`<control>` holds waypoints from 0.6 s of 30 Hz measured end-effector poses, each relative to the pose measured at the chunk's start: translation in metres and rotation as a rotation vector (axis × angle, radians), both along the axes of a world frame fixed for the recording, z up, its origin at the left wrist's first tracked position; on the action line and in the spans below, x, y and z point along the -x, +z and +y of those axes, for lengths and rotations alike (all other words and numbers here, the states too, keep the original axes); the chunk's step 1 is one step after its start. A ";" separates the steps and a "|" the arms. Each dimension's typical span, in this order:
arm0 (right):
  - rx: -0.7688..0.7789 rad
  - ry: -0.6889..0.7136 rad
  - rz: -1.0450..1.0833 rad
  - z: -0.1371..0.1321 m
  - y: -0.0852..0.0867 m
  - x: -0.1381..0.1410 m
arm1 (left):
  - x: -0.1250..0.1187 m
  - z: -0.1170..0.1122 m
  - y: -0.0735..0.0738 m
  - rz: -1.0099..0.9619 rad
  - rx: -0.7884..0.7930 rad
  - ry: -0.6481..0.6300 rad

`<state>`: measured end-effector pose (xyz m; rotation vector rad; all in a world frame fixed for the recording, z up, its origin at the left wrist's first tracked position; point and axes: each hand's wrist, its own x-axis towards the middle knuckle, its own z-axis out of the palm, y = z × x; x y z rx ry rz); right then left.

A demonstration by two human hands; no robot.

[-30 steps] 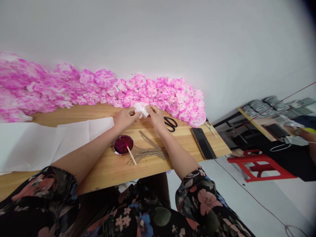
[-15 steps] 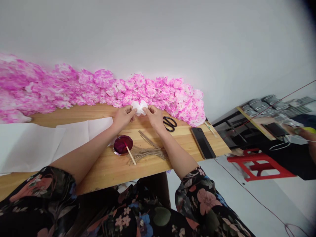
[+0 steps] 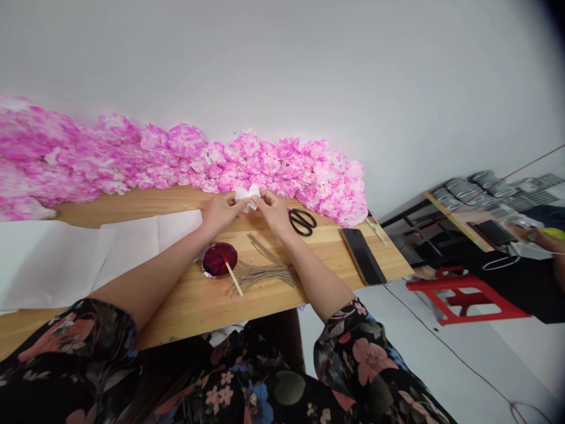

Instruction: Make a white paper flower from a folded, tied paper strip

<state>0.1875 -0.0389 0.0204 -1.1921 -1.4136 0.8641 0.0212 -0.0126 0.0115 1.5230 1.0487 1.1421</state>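
Observation:
Both my hands hold a small white tissue-paper flower [image 3: 248, 195] above the far part of the wooden table [image 3: 194, 294]. My left hand [image 3: 222, 211] pinches its left side, fingers closed on the paper. From the right, my right hand [image 3: 274, 211] pinches the other side, thumb and fingers pressed together. Just behind the flower runs a long row of pink paper flowers [image 3: 185, 159] against the wall. Below my hands lies a bundle of twine pieces [image 3: 265, 272], and a small dish of dark red dye [image 3: 218, 258] with a stick [image 3: 233, 277] resting in it.
Black scissors [image 3: 303, 220] and a dark phone [image 3: 362, 255] lie to the right of my hands. White paper sheets [image 3: 83, 250] cover the table's left. Off the table's right end stand a red stool [image 3: 459, 297] and a second bench with another person's hand [image 3: 551, 244].
The white flower has become flatter and narrower between my fingers. Both hands have drawn slightly closer together and a little lower toward the table.

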 end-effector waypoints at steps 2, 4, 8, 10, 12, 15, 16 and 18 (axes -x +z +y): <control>0.018 0.011 0.003 0.003 -0.002 -0.001 | 0.001 0.001 0.001 -0.068 0.019 0.010; 0.020 0.002 0.005 0.006 -0.002 -0.005 | 0.004 0.002 0.004 -0.141 0.035 0.018; -0.049 -0.107 0.037 0.002 0.016 -0.009 | 0.007 0.002 0.009 -0.225 0.043 0.032; -0.094 -0.112 0.054 -0.015 0.039 -0.005 | 0.007 0.001 0.010 -0.245 0.038 0.040; -0.153 0.037 0.026 -0.045 0.069 0.003 | 0.006 0.001 0.009 -0.265 0.031 0.046; -0.180 0.527 -0.058 -0.102 0.117 0.015 | 0.006 0.002 0.007 -0.281 0.019 0.040; -0.193 0.711 -0.097 -0.120 0.130 0.018 | 0.006 0.002 0.006 -0.281 0.016 0.035; -0.193 0.984 -0.273 -0.148 0.147 0.019 | 0.007 0.003 0.005 -0.277 0.007 0.030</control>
